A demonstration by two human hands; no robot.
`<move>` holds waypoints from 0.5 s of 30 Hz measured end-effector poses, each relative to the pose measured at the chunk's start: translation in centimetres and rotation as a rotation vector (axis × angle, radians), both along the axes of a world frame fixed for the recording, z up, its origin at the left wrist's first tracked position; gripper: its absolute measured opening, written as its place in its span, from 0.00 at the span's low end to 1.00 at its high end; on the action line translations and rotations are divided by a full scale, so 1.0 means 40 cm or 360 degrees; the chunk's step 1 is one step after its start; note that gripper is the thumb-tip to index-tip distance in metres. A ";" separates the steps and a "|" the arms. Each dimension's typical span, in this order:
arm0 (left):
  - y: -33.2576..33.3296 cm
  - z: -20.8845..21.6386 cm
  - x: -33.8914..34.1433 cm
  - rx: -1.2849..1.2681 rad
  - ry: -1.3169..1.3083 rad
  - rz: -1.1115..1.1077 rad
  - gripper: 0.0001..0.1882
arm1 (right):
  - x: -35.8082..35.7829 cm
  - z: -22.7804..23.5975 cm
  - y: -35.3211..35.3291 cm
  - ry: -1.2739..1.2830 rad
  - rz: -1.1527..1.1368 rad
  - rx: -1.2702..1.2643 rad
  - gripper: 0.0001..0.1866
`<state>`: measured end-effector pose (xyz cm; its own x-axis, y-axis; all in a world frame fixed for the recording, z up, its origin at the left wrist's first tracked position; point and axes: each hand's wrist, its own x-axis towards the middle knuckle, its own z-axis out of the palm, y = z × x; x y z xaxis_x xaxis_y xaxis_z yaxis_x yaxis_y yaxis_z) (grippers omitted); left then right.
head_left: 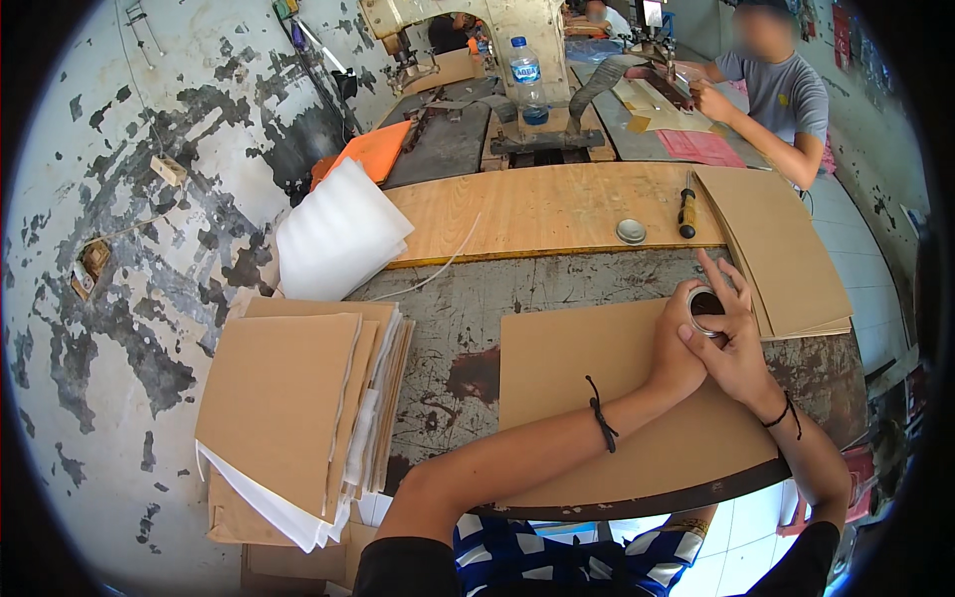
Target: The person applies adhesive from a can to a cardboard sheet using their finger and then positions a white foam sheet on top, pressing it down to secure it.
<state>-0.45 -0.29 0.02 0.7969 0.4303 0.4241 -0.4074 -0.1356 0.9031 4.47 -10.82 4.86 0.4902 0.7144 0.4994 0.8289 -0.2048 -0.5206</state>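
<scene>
A small round metal tin with dark contents stands open-topped at the right of the table. My left hand is wrapped around its left side. From the right, my right hand grips the tin, a thumb and fingers at its rim and some fingers stretched up past it. Both hands are over a large brown cardboard sheet lying flat on the worn table. Beyond the tin, a round metal lid rests on a wooden board, with a yellow-and-black-handled tool to its right.
Stacked brown sheets with white layers stand at the left, below white foam sheets. More brown sheets lie at right. Behind the board are a sewing machine and a water bottle. A person works at the far right.
</scene>
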 end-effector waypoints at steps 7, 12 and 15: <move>0.003 0.006 0.003 -0.0006 0.0044 -0.0014 0.31 | 0.004 -0.002 0.002 0.0024 0.0001 0.0018 0.12; 0.003 0.010 0.002 0.0002 0.0055 -0.0021 0.31 | 0.006 -0.001 0.002 0.0044 0.0011 0.0032 0.13; 0.003 0.013 0.001 0.0020 0.0046 -0.0005 0.31 | 0.007 -0.001 0.004 0.0053 0.0021 0.0046 0.13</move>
